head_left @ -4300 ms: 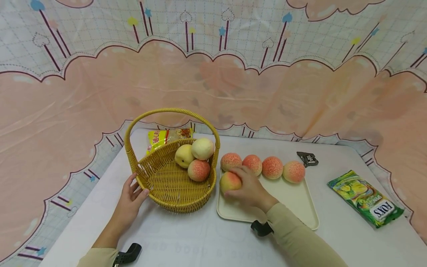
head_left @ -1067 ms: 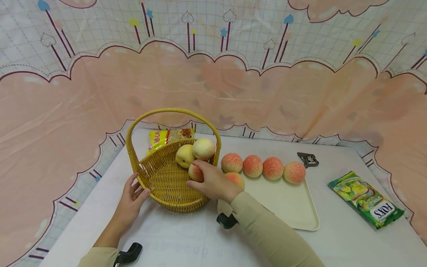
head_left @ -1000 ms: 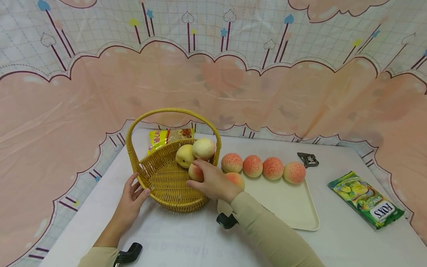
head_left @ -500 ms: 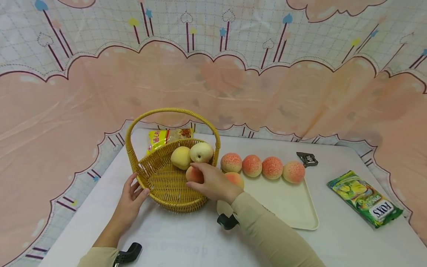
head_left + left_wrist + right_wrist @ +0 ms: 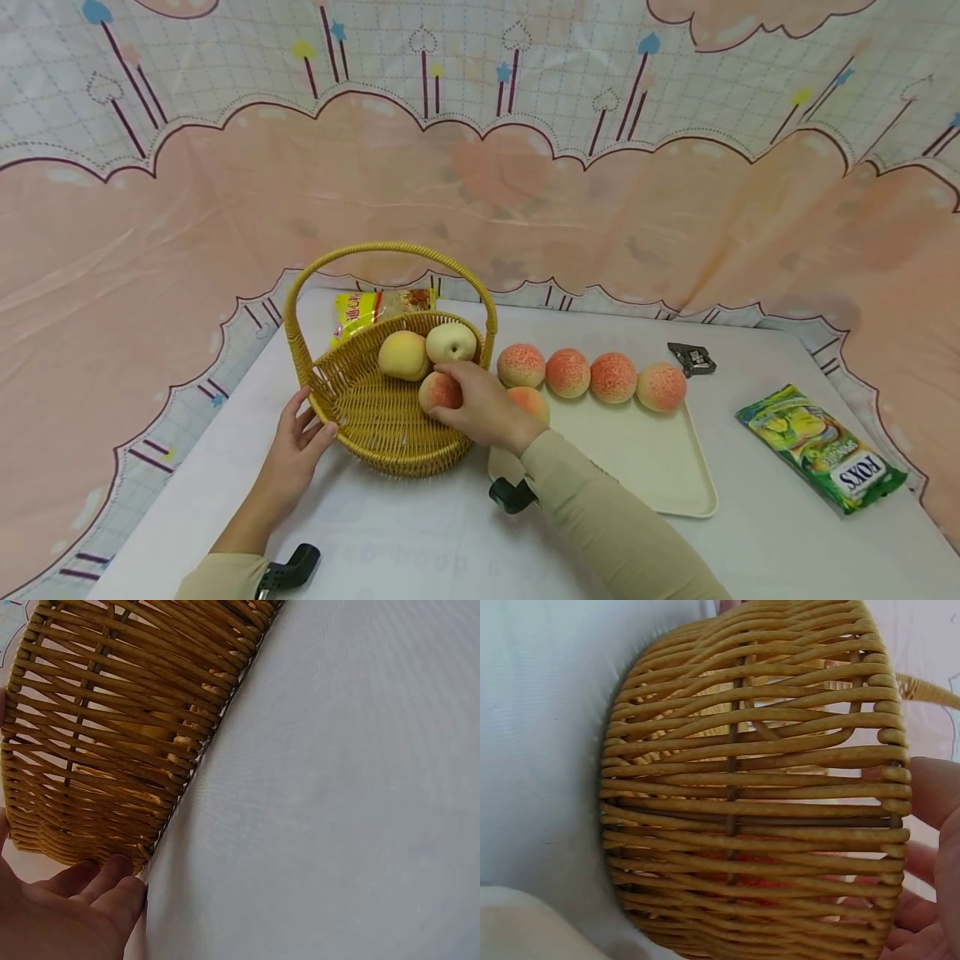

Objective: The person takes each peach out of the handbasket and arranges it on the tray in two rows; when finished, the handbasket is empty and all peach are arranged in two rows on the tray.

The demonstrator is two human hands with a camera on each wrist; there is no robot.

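My left hand [image 5: 295,446] grips the yellow wicker basket [image 5: 390,454] at its left side; in the left wrist view, its fingertips [image 5: 124,896] lie against the weave low down. Reaching over the basket's right rim, my right hand [image 5: 483,408] holds a red-and-yellow peach [image 5: 437,393] between thumb and fingers inside it. Beside that peach sit a yellow fruit [image 5: 403,356] and a paler cream fruit [image 5: 450,342]. In the right wrist view, the wicker wall [image 5: 757,780] hides most of the peach, and the right hand [image 5: 930,900] shows past the rim.
Right of the basket lies a cream tray [image 5: 645,475] with several speckled peaches [image 5: 613,377] along its back edge. Another peach [image 5: 531,403] is partly behind my right wrist. A yellow packet [image 5: 356,312] lies behind the basket; a black wrapper [image 5: 692,358] and green FOX'S bag [image 5: 821,446] lie right.
My right hand has gone from the tray peach, left on the tray, to the basket peach. In the last second, the two pale fruits rolled and shifted left. My left hand kept its place.
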